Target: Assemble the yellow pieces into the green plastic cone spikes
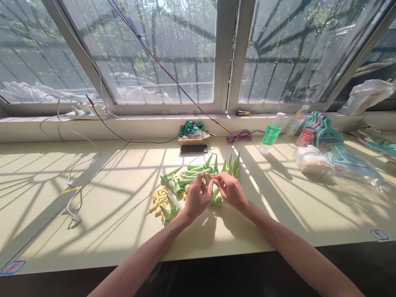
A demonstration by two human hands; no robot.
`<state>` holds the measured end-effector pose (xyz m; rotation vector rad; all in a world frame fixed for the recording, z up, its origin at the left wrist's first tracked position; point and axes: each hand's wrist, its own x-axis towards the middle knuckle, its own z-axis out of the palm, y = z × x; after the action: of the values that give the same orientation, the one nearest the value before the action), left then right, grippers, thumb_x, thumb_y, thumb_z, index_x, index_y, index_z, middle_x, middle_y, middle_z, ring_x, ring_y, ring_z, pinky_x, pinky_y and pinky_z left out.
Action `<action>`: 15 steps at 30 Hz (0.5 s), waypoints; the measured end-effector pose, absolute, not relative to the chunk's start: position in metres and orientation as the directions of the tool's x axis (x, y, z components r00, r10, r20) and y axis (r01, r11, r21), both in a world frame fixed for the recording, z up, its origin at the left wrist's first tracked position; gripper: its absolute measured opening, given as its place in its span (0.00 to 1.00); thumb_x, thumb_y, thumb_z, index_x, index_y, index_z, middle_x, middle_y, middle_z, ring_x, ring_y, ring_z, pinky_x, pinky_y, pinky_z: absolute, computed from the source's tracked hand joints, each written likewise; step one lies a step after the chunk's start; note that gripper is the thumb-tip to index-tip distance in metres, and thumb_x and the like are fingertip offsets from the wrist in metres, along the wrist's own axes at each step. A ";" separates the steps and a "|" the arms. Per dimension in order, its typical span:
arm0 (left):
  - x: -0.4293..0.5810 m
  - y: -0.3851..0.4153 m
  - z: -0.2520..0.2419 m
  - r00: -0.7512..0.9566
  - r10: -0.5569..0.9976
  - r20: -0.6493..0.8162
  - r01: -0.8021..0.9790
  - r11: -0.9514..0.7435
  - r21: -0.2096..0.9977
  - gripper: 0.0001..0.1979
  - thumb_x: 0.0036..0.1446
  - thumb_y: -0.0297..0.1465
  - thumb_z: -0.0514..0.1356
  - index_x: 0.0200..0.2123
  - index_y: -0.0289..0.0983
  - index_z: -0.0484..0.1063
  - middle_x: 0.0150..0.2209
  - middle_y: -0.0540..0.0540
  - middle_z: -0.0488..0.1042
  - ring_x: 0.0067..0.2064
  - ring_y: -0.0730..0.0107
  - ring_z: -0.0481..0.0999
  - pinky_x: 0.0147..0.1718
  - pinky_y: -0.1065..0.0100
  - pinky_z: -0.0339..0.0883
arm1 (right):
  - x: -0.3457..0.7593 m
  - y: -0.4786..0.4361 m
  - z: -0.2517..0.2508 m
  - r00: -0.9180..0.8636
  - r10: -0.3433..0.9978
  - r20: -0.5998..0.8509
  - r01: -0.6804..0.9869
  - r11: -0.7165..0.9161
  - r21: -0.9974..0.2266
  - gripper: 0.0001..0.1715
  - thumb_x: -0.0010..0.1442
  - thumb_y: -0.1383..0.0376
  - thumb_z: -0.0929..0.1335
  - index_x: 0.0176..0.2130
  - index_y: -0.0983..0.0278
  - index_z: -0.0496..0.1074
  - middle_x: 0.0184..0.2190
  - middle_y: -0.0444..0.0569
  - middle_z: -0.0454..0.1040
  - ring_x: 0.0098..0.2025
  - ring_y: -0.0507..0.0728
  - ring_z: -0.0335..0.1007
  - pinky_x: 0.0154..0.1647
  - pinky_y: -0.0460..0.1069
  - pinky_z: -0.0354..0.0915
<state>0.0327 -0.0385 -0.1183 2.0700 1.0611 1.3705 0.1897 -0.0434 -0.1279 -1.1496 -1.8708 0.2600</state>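
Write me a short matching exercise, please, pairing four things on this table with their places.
1. Yellow pieces
2. Black phone
3. Green-labelled bottle
4. Left hand

A. Right of the wire coil
B. Beside the right hand, among green cones
C. In front of the small cardboard box
D. In a loose pile, left of both hands

Pairs: 1-D, 2-C, 3-A, 4-B
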 end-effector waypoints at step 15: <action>0.032 -0.038 -0.122 0.276 0.757 0.592 0.363 -0.653 0.665 0.12 0.55 0.26 0.59 0.43 0.39 0.63 0.36 0.50 0.73 0.24 0.81 0.67 0.23 0.75 0.66 | 0.188 -0.045 -0.126 -0.132 0.831 0.540 0.658 0.481 -0.579 0.21 0.69 0.61 0.57 0.25 0.62 0.57 0.20 0.41 0.57 0.21 0.50 0.50 0.25 0.46 0.50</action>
<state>0.0317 -0.0381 -0.1219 2.1517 1.0106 1.3376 0.1876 -0.0449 -0.1256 -1.2459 -1.8608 0.2510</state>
